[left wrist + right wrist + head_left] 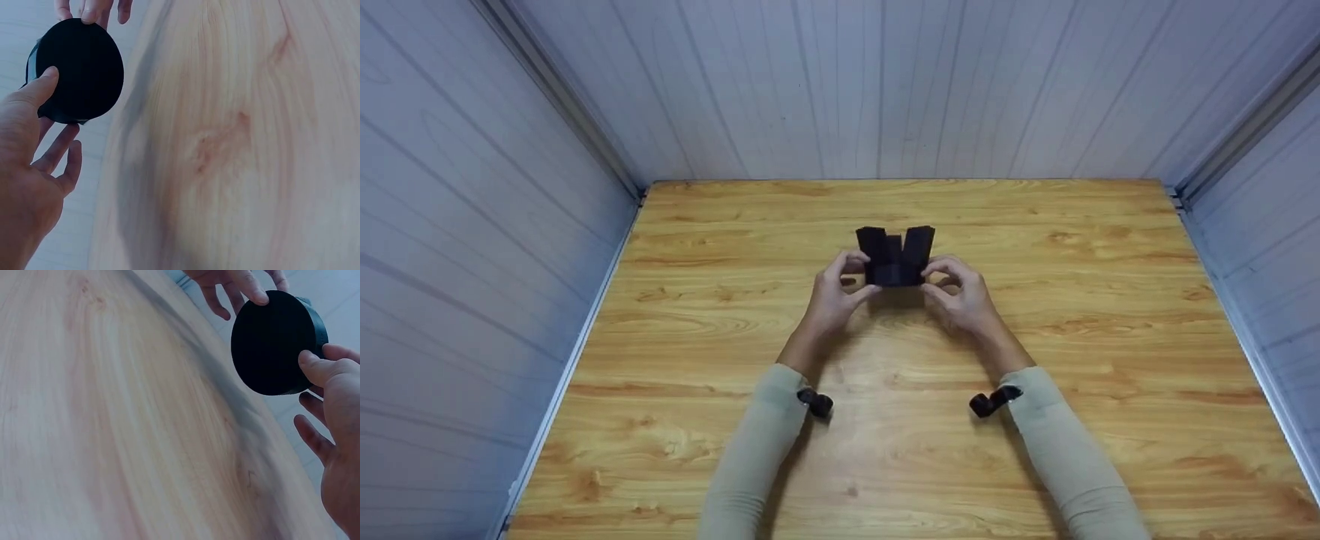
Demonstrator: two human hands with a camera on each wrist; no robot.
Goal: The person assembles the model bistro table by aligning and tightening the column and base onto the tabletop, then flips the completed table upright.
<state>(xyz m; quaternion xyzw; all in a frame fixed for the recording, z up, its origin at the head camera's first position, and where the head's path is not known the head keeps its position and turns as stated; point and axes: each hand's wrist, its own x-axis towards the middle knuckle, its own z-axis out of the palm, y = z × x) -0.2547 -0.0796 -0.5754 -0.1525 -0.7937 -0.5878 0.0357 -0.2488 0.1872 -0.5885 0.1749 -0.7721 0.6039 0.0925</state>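
Both hands hold a small black object (893, 271) over the middle of the table. In the head view two dark flap-like parts spread upward and apart from its lower body, with a narrower piece between them. Its flat round face (84, 73) is turned toward the wrist cameras. The left hand (834, 291) pinches the left side, its thumb (42, 87) lying on the round face. On the opposite side, the right hand (962, 292) grips with thumb (316, 368) on that face and fingers around the edge. The object's exact kind cannot be told.
A wood-grain table (697, 315) lies beneath the hands, with pale panelled walls (840, 90) at the back and both sides. Small black wrist devices (817, 403) sit at both sleeve cuffs. Shadows of the arms fall on the tabletop.
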